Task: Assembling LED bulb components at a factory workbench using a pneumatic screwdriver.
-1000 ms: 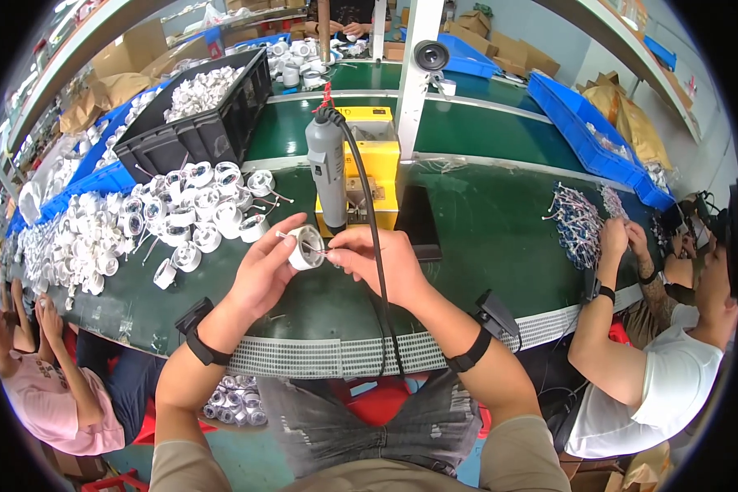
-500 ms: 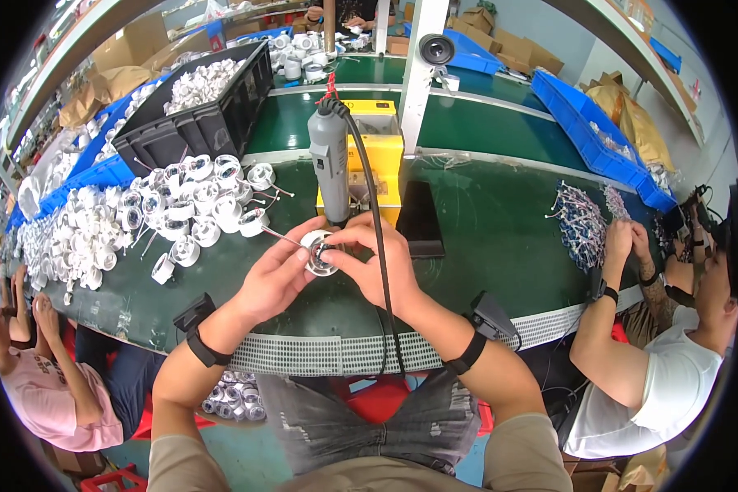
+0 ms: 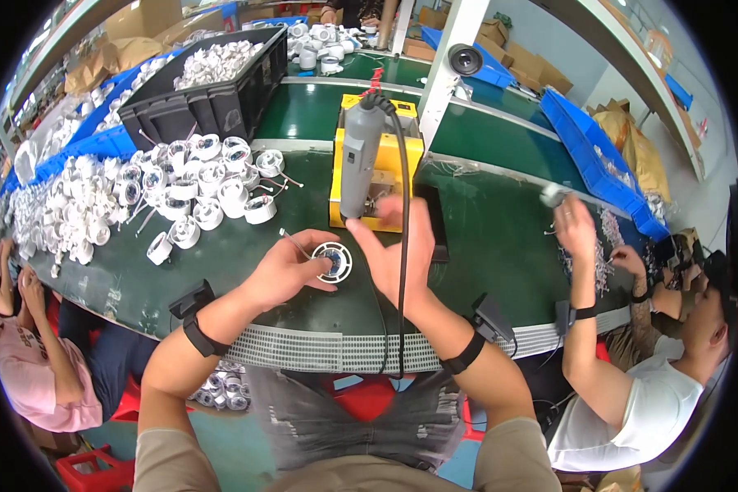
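A round white plastic housing [image 3: 341,264] is pinched between thumb and fingers of the left hand [image 3: 291,271], its ringed face turned up, in front of the grey electric screwdriver [image 3: 361,160] and slightly to its left. The right hand [image 3: 403,250], blurred, is raised at the screwdriver's lower end, thumb and fingers spread apart; whether the tool is touched cannot be told. Behind the screwdriver a yellow machine [image 3: 402,156] is placed; to its left, white housings [image 3: 209,176] are heaped beside a black crate [image 3: 189,115].
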`<control>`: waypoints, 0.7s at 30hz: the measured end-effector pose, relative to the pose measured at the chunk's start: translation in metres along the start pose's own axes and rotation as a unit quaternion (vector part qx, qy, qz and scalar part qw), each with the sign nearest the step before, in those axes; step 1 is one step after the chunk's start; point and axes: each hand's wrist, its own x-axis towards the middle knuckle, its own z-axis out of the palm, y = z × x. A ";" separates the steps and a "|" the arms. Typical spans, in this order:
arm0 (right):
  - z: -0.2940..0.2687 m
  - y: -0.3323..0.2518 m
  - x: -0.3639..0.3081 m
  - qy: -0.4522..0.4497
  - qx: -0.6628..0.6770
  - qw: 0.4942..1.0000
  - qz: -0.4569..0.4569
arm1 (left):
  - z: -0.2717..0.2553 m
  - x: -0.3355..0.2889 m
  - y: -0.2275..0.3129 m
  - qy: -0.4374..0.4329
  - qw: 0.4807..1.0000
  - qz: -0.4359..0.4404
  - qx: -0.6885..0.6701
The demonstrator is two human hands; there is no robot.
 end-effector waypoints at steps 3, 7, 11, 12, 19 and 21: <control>0.019 -0.003 0.022 0.006 0.008 1.000 -0.009 | -0.003 0.003 -0.001 0.016 0.998 -0.062 -0.021; 0.027 0.013 0.031 -0.067 0.041 0.997 -0.010 | -0.007 0.005 -0.003 0.008 0.995 -0.087 -0.043; 0.019 0.006 0.062 0.041 0.270 0.962 0.020 | -0.009 0.005 -0.002 0.013 0.994 -0.094 -0.046; 0.018 0.003 0.070 0.055 0.295 0.953 0.038 | -0.009 0.006 -0.003 0.015 0.994 -0.091 -0.052; 0.028 0.008 0.083 0.068 0.280 0.956 0.051 | -0.009 0.007 -0.005 0.016 0.994 -0.100 -0.050; 0.030 0.010 0.084 0.064 0.277 0.957 0.050 | -0.009 0.007 -0.006 0.014 0.994 -0.096 -0.052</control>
